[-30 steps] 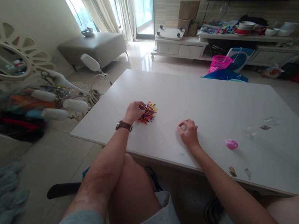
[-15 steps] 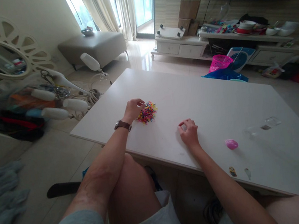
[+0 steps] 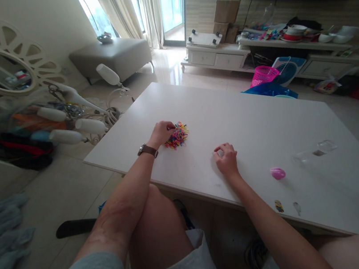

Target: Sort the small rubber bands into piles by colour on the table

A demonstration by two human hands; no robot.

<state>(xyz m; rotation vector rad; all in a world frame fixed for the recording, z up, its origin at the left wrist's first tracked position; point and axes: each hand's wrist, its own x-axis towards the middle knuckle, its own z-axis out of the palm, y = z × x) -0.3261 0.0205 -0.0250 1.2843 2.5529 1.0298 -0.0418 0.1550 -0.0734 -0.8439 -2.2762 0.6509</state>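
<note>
A pile of thin multicoloured pieces that look like small rubber bands (image 3: 180, 137) lies on the white table (image 3: 222, 105). My left hand (image 3: 163, 132), with a brown-strapped watch on its wrist, is at the near left side of this pile. Its thumb and fingertips are pinched together at the top of it; what sits between them is too small to make out. Lower on the right, my right hand (image 3: 226, 158) rests on the tabletop. Its fingers curl round a small clear or whitish thing (image 3: 220, 152), mostly hidden by them.
To the right are a pink egg-shaped thing (image 3: 277, 173), a clear bottle (image 3: 315, 153) lying on its side, a yellow cartoon-figure sticker (image 3: 279, 206) and a small pale piece (image 3: 297, 208) by the near edge. A lamp with white shades (image 3: 90, 126) stands left of the table.
My left hand's fingers have closed from a looser curl into a pinch at the top of the pile. My right hand stays where it was.
</note>
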